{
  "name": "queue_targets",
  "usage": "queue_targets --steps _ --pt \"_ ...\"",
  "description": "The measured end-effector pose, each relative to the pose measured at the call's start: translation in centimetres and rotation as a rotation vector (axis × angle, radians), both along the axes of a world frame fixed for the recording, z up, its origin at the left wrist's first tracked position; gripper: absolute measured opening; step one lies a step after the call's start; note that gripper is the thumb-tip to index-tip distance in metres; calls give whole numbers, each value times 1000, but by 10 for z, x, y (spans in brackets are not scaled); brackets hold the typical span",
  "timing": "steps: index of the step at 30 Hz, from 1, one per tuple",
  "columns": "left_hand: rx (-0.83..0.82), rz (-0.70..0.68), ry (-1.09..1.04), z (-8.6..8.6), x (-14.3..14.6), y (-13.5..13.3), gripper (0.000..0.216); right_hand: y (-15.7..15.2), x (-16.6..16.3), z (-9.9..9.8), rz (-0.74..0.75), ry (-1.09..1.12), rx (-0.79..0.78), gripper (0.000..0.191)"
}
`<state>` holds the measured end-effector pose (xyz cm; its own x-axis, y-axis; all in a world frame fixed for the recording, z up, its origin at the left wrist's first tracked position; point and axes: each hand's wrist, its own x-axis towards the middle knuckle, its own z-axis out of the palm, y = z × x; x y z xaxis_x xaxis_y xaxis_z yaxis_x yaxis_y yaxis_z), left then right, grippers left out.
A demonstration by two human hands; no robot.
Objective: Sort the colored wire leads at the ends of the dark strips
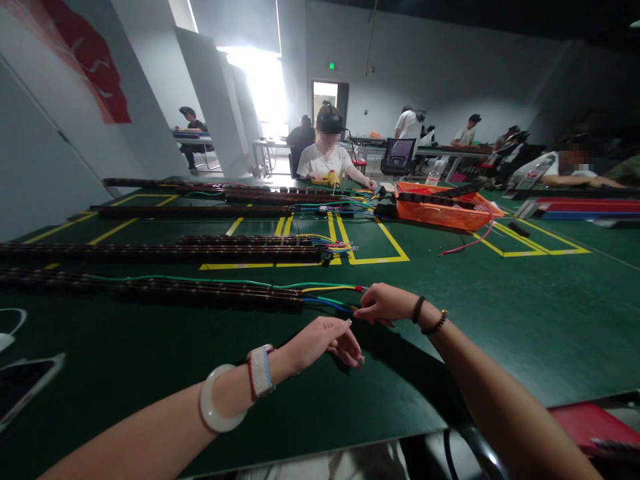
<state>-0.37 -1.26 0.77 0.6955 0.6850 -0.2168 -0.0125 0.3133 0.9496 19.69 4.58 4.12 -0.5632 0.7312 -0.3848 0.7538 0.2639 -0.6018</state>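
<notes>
My right hand [386, 303] is closed, its fingertips pinched at the end of a blue wire [325, 304]. A green wire [225, 281] and a yellow wire [325, 289] run beside it, and a red-tipped end reaches the knuckles. These wires come out of a long dark strip assembly [200, 289] lying across the near part of the table. Just left of and below the wire ends, my left hand [327, 339] hovers with fingers apart and nothing in them. What lies inside the right fist is hidden.
More dark strip assemblies [160, 251] lie farther back on the green table [500, 320], marked with yellow tape. An orange basket [440, 217] holds dark parts. Opposite, a co-worker [327, 157] handles a yellow tool [331, 179]. A phone-like device [27, 387] lies at left.
</notes>
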Motion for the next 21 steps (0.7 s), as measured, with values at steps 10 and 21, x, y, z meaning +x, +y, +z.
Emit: queue_targets --steps 10,21 --pt "26 -35 -53 -6 0 1 45 -1 -7 -14 18 -113 -63 45" --pt "2 -46 -28 -1 1 0 48 19 10 -10 -207 196 484 50"
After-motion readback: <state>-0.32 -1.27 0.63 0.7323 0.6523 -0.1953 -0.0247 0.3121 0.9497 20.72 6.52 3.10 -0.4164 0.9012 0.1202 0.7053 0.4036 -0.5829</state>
